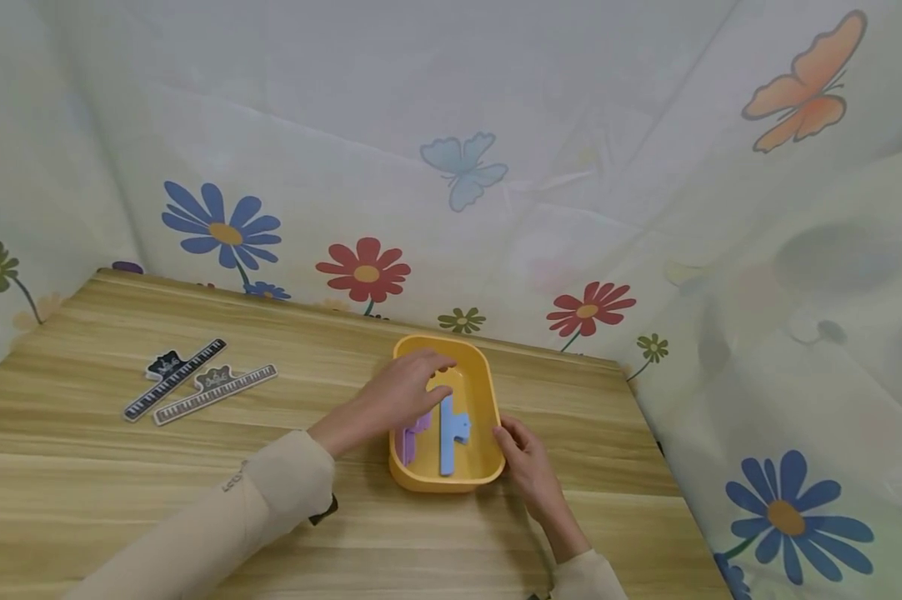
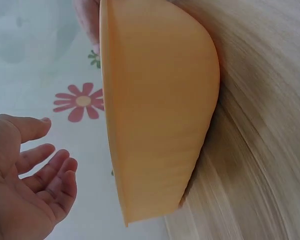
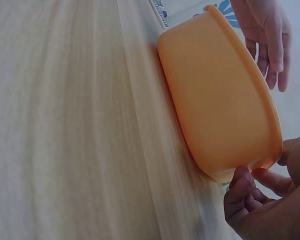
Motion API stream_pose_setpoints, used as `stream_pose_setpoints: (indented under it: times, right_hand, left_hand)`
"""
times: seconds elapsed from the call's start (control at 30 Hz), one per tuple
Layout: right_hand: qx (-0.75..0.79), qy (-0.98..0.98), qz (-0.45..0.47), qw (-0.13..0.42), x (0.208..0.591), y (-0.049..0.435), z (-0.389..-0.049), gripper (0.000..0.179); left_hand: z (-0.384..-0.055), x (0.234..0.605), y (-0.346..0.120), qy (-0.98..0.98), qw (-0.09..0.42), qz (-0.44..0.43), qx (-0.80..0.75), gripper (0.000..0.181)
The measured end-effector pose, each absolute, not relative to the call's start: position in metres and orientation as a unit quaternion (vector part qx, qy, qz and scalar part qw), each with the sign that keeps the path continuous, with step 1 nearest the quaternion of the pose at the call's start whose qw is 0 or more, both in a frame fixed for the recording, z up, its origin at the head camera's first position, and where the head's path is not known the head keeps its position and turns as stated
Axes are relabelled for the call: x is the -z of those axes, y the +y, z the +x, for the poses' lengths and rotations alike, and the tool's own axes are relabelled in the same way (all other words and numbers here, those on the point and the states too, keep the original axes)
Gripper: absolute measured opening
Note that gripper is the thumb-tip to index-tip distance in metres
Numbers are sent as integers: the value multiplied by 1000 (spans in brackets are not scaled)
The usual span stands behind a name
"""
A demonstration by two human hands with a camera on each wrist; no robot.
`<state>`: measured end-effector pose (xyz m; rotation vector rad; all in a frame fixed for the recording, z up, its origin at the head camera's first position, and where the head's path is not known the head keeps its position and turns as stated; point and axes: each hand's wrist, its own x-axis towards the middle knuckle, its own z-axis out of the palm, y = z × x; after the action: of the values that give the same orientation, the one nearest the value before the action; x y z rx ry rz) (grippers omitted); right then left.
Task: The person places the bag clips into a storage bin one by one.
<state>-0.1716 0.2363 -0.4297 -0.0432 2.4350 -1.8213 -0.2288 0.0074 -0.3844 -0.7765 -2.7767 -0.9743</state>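
Sleeves (image 1: 271,487) of pale cloth cover my forearms at the near side of the wooden table (image 1: 391,558). My right hand (image 1: 528,462) pinches the right wall of the yellow bin (image 1: 451,486), thumb at the rim and fingers against the outside. My left hand (image 1: 394,387) hangs above the bin, thumb and fingers apart and loosely bent, holding nothing. Below it, on the bin's floor, the blue clip (image 1: 447,437) lies lengthwise, its head pointing right; the purple clip (image 1: 409,442) lies along the left wall, partly hidden by my hand. Well off to the left on the table, a white clip (image 1: 214,396) and a black clip (image 1: 177,379), both patterned with piano keys, lie slanted, just beside each other. Behind everything hangs pale cloth (image 1: 346,100) printed with flowers (image 1: 367,272) and butterflies (image 1: 463,167).
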Motion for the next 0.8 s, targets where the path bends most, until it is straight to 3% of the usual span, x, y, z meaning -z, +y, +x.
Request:
stream_pose_setpoints:
  times: [0.8]
  right_hand:
    - [599,800,-21,43,429,236,-170,36]
  left_hand:
    - [-224,376,-77,-913,91,-178,355,43]
